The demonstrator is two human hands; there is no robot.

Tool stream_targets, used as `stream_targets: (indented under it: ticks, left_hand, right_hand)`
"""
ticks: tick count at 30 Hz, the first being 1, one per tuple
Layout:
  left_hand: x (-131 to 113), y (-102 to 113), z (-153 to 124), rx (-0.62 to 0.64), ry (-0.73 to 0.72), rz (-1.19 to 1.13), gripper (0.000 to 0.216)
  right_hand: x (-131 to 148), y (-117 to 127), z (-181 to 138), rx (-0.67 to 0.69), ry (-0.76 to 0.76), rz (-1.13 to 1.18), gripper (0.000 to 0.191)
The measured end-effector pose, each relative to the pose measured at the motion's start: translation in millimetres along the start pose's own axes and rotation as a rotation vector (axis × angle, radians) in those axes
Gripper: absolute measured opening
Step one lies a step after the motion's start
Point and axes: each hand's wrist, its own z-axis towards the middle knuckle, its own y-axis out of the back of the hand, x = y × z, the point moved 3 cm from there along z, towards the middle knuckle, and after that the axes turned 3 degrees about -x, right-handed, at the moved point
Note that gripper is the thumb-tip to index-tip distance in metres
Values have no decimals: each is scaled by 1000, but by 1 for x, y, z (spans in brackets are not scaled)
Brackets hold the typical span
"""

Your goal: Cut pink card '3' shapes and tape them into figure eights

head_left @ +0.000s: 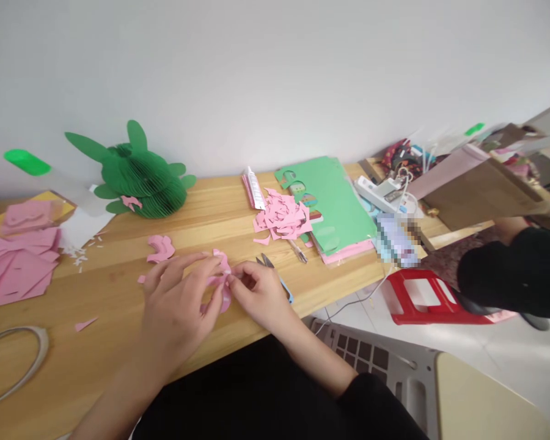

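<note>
A small curved pink paper cutout point(226, 299) is pinched between both hands, just above the wooden table. My left hand point(181, 296) has its thumb and fingers closed on the cutout's left side. On its right side, the thumb and forefinger of my right hand point(262, 294) press together on the paper. Part of the cutout is hidden by the fingers. A small stack of curved pink cutouts point(160, 249) lies behind my left hand. Scissors with a blue handle point(286, 292) rest beside my right hand, partly covered by it.
Pink scraps point(282, 215) are heaped near a glue tube point(254, 187) and green sheets point(346, 205). A green honeycomb-paper figure point(142, 180) stands by the wall. Folded pink paper point(18, 266) and a ring point(42, 348) lie left. At right are another person's black sleeve point(517, 275) and a red stool point(401, 302).
</note>
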Motion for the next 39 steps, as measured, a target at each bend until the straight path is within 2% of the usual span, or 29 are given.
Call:
stream_targets:
  ticks: [7, 25, 29, 39]
  left_hand:
    - [-5, -1, 5, 29, -78, -19, 19]
    - [-8, -8, 8, 10, -96, -73, 15]
    - [-10, -9, 10, 11, -100, -69, 15]
    - [-14, -8, 12, 26, -108, -118, 10]
  right_hand:
    - [-1, 3, -1, -29, -8, -9, 11]
    - [-7, 7, 1, -12, -1, 21, 13]
    - [-5, 12, -2, 11, 51, 7, 15]
    - [7, 22, -11, -50, 223, -122, 14]
